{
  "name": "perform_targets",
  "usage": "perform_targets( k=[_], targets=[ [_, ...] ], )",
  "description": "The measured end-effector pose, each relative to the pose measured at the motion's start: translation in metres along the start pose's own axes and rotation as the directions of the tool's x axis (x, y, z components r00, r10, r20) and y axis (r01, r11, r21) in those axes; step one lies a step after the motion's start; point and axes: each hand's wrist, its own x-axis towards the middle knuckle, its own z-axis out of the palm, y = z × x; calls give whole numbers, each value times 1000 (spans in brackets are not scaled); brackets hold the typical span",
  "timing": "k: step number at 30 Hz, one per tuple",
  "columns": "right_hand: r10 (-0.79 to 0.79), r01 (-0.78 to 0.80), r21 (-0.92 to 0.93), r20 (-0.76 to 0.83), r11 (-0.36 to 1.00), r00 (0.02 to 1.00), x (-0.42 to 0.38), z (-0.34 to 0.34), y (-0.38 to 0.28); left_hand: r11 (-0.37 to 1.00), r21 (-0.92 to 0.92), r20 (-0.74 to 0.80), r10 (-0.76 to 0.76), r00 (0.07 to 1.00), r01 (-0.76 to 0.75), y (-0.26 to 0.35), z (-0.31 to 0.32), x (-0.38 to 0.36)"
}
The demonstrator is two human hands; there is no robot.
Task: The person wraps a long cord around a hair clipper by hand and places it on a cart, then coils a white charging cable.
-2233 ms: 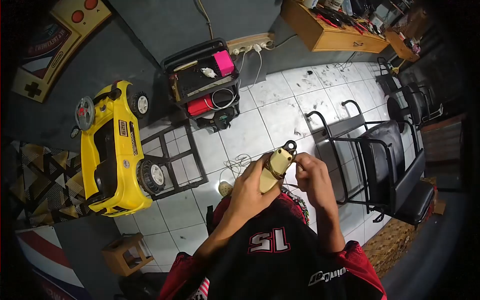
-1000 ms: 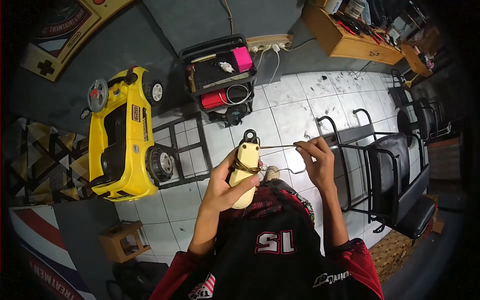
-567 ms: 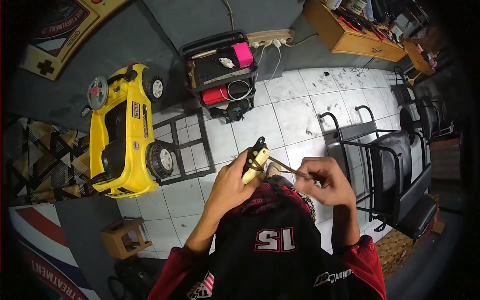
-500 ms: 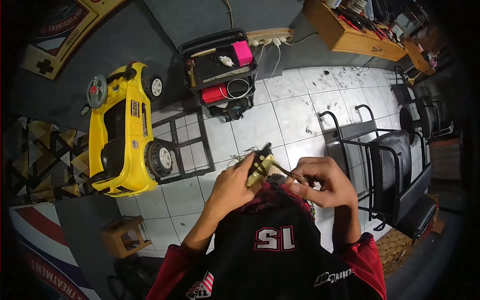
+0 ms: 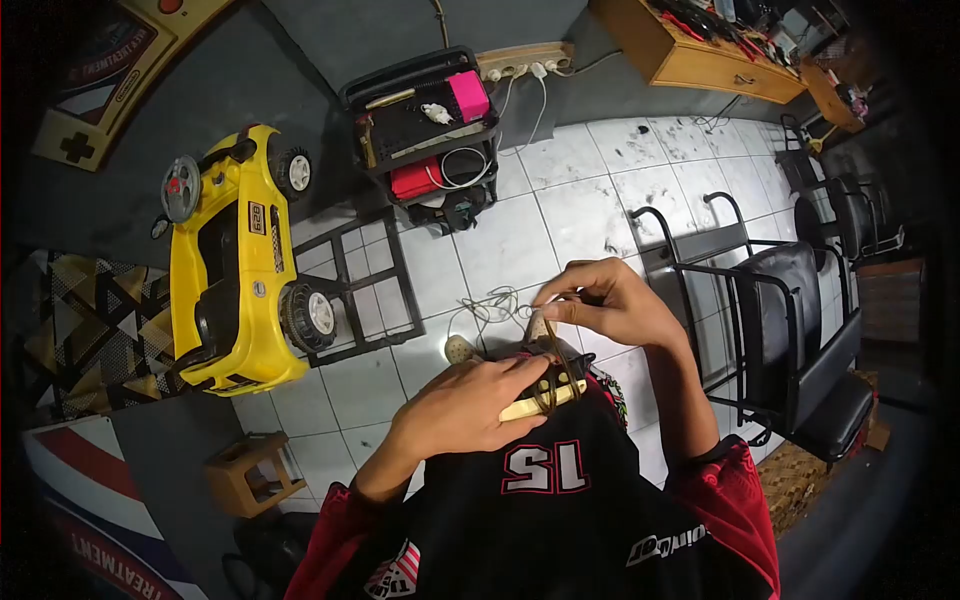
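The cream hair clipper (image 5: 540, 400) lies nearly flat over the lap, its dark cord (image 5: 550, 355) wound around its body.

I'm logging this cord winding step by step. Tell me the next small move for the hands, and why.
Probably bring the right hand down and around the cream clipper to lay one more loop. The left hand grips the clipper, dark cord already wraps its body, and the right hand pinches the cord above it, with slack cord on the tiled floor.
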Motion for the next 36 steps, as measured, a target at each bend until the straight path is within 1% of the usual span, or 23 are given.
perform_targets(
  k=[2, 3, 4, 5, 6, 7, 9, 10, 11, 13, 14, 16, 17, 19, 20, 21, 23, 24, 26, 30, 33, 35, 36],
  targets=[
    [131, -129, -28, 109, 991, 985, -2, -8, 10, 998, -53, -4, 34, 999, -34, -8, 0, 0],
    [130, -128, -26, 109, 991, 985, -2, -7, 14, 991, -108, -7, 72, 997, -72, -10, 0, 0],
    [48, -33, -86, 177, 996, 983, -3, -6, 17, 992, -107, -7, 72, 997, -72, -11, -2, 0],
    [-31, 67, -139, 249, 988, 968, -4, -4, 22, 975, -199, -42, 95, 995, -101, -11, -3, 0],
    [-97, 119, -67, 266, 991, 959, -5, 0, 29, 949, -288, -78, 115, 990, -132, -11, -5, 1],
    [-14, 31, -64, 256, 997, 967, -9, 2, 36, 949, -286, -78, 114, 990, -132, -9, -1, 2],
    [32, -54, 117, 182, 992, 983, -20, 12, 41, 724, -608, -433, 42, 900, -326, -7, 10, 3],
    [98, -104, 32, 140, 994, 985, -23, 12, 34, 721, -615, -431, 31, 902, -319, -8, 7, 3],
    [62, -66, 36, 95, 997, 994, -24, 16, 49, 833, -386, -458, 200, 866, -396, -18, 4, 8],
    [49, -51, -35, -54, 998, 997, -25, 24, 36, 720, -603, -369, 131, 920, -344, -21, 6, 7],
    [46, -48, -33, -55, 998, 997, -25, 32, 28, 722, -601, -368, 132, 921, -343, -22, 7, 8],
    [11, 108, 382, -296, 918, 955, -24, 46, 17, 626, -680, -395, 126, 910, -382, -22, 8, 9],
    [14, 106, 385, -298, 917, 954, -26, 45, 20, 625, -683, -391, 124, 912, -378, -20, 8, 9],
    [-111, 124, 51, -203, 991, 973, -29, 41, 31, 505, -782, -393, 54, 918, -365, -15, 5, 10],
    [-6, 23, 86, -186, 996, 982, -31, 42, 33, 496, -789, -394, 45, 918, -363, -16, 7, 9],
    [-7, 24, 88, -190, 996, 982, -32, 42, 32, 497, -789, -391, 47, 919, -361, -14, 6, 9],
    [135, -111, 223, -96, 969, 986, -31, 42, 30, 425, -844, -359, 7, 933, -328, -9, 3, 8],
    [133, -109, 223, -96, 969, 986, -31, 44, 28, 426, -843, -358, 8, 934, -327, -10, 2, 8],
    [-72, 144, 393, -194, 908, 978, -31, 52, 22, 454, -823, -353, 63, 934, -342, -17, 3, 8],
    [-144, 172, 286, -115, 943, 983, -31, 40, 15, 394, -845, -345, 115, 932, -361, -21, 7, 11],
    [-54, 86, 387, -93, 918, 994, -29, 41, 12, 362, -873, -324, 71, 943, -327, -17, 6, 8],
    [-88, 117, 557, -79, 822, 993, -29, 42, 15, 469, -808, -332, 138, 933, -357, -17, 6, 7],
    [-65, 107, 536, -97, 837, 993, -29, 43, 10, 472, -813, -320, 128, 939, -341, -17, 6, 6]
  ],
)
